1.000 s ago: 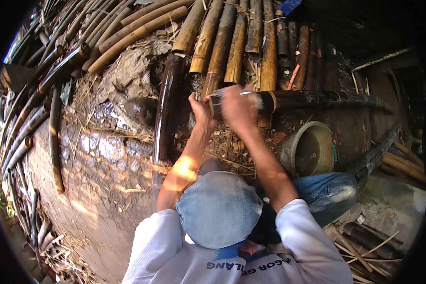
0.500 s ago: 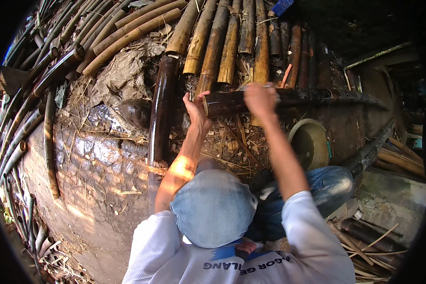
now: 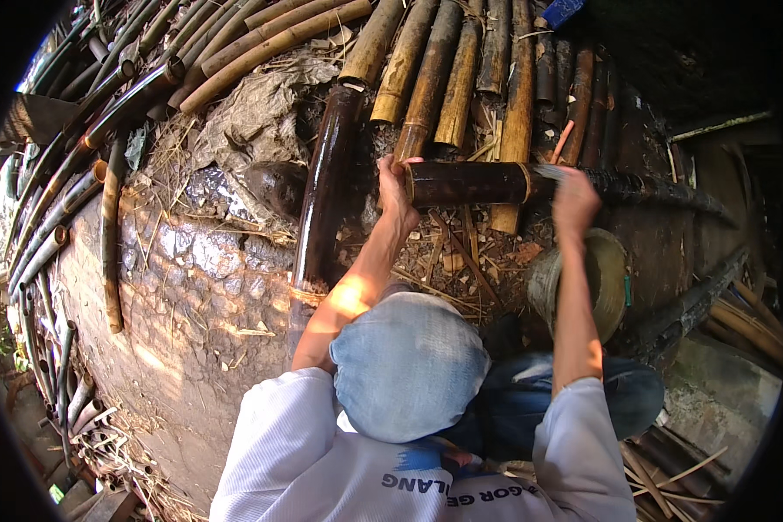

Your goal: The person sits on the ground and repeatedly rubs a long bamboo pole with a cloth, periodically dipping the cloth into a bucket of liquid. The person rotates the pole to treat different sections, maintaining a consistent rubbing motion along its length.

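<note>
A dark, wet bamboo pole (image 3: 470,184) lies crosswise in front of me, its far end running off to the right. My left hand (image 3: 395,187) is closed around its left end. Over the pole, right of a pale ringed joint, my right hand (image 3: 576,207) is closed and blurred by motion. From its fingers a thin, pale, flat thing (image 3: 546,171) sticks out against the pole's upper side; its kind cannot be made out. My denim-covered knee (image 3: 411,367) rises between my forearms.
Several yellow-brown bamboo poles (image 3: 455,87) lie side by side beyond. A glossy dark pole (image 3: 326,178) lies lengthwise left of my left hand. A grey bucket (image 3: 543,296) stands partly behind my right forearm. More bamboo (image 3: 96,148) is heaped at left; crumpled sacking (image 3: 252,122) lies near it.
My right hand has moved right along the pole, past the ringed joint. My left hand stays at the pole's left end. The whole view has shifted slightly.
</note>
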{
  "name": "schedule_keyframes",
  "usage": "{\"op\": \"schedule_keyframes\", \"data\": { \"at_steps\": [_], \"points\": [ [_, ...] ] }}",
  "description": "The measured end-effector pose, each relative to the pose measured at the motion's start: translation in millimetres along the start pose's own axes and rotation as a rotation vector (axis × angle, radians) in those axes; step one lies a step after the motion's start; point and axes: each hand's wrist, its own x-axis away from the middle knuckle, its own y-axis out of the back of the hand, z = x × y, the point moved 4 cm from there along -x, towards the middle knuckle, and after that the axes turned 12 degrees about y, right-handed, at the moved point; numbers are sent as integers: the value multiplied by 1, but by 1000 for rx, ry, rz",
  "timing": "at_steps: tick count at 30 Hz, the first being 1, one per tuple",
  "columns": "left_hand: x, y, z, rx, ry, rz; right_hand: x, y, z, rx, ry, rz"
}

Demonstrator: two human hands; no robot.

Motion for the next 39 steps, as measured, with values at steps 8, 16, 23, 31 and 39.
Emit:
{"op": "schedule_keyframes", "data": {
  "at_steps": [8,16,23,31,39],
  "points": [
    [-2,4,-14,-647,-397,-305,151,111,-109,-450,-1353,298],
    [40,-32,-52,-1464,-819,-391,239,62,-131,-288,-1348,48],
    [-7,-4,-17,-384,-59,-62,54,86,-31,-936,-838,-447],
    [2,6,-28,128,64,103,44,-161,220,-112,255,134],
    [46,-47,-40,-1452,-320,-172,-26,8,-58,444,-276,167]
  ]
}}
